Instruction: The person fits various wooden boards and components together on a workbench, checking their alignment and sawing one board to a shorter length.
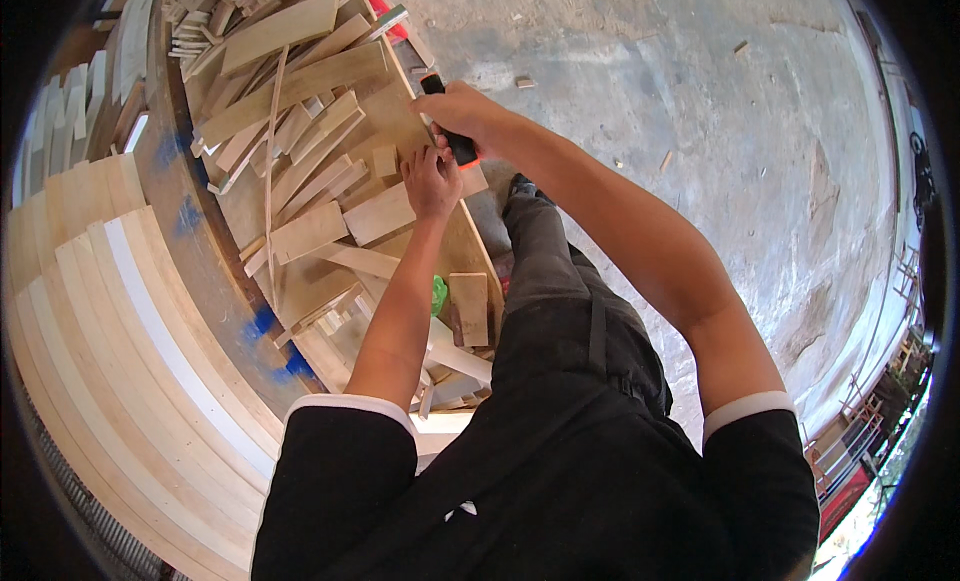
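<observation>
- Right hand (pixel 462 113): grip closed around a tool with a black and orange handle (pixel 450 133); the black end sticks out above the fist toward 11 o'clock, the orange end shows below it toward 5 o'clock. The working end of the tool is hidden.
- Left hand (pixel 431 181): fingers curled and pressed down on a flat wooden piece (pixel 380 213), just below the right hand at 6 o'clock from it. Whether the grip closes on anything cannot be told.
- Flat wooden piece: lies on the bench (pixel 215 271) near its right edge, at 7 o'clock from the left hand.
- Wooden offcuts (pixel 300 131): strips and short boards heaped loosely over the bench, from 9 to 12 o'clock of the hands.
- Small wooden block (pixel 469 308): upright rectangle at the bench edge, 6 o'clock from the hands, with a green object (pixel 439 293) just beside it.
- Stacked pale boards (pixel 120 331): long curved rows at 8 o'clock, beyond the bench.
- Concrete floor (pixel 720 111): at 3 o'clock, with a few wood chips.
</observation>
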Demonstrator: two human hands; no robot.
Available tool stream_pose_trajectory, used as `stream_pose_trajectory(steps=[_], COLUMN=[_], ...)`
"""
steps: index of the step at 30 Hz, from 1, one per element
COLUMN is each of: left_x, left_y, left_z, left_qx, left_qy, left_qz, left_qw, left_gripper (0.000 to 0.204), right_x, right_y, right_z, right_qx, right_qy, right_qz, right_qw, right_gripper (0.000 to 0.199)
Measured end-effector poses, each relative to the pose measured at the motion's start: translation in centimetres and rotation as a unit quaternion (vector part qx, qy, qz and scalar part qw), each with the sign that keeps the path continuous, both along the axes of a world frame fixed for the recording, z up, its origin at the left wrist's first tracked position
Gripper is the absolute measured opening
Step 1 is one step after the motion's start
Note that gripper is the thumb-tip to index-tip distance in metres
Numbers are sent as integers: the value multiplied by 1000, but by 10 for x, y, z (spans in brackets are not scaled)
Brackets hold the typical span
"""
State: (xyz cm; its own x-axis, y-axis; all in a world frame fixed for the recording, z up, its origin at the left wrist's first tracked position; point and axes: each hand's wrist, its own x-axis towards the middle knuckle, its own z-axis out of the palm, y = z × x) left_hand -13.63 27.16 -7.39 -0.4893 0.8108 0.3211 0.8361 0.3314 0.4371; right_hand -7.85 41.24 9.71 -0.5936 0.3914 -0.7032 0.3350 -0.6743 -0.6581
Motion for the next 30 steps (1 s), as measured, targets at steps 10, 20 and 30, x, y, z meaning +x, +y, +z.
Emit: stream_pose_trajectory(steps=[10,20,30], left_x=[-19,-2,-5], left_y=[-23,-6,-7], left_z=[-45,0,-5], left_qx=[-161,-13,-18], left_qy=[124,8,3], left_qz=[-32,-3,-33], left_qw=[979,1000,999], left_gripper=[43,33,41], right_x=[-3,-27,-7], right_y=[-30,-14,-15], right_z=[51,-19,-9], right_qx=[78,76,220], right_qy=[21,-5,-12], right_qz=[56,15,42], right_qw=[995,997,974], right_gripper=[18,19,21])
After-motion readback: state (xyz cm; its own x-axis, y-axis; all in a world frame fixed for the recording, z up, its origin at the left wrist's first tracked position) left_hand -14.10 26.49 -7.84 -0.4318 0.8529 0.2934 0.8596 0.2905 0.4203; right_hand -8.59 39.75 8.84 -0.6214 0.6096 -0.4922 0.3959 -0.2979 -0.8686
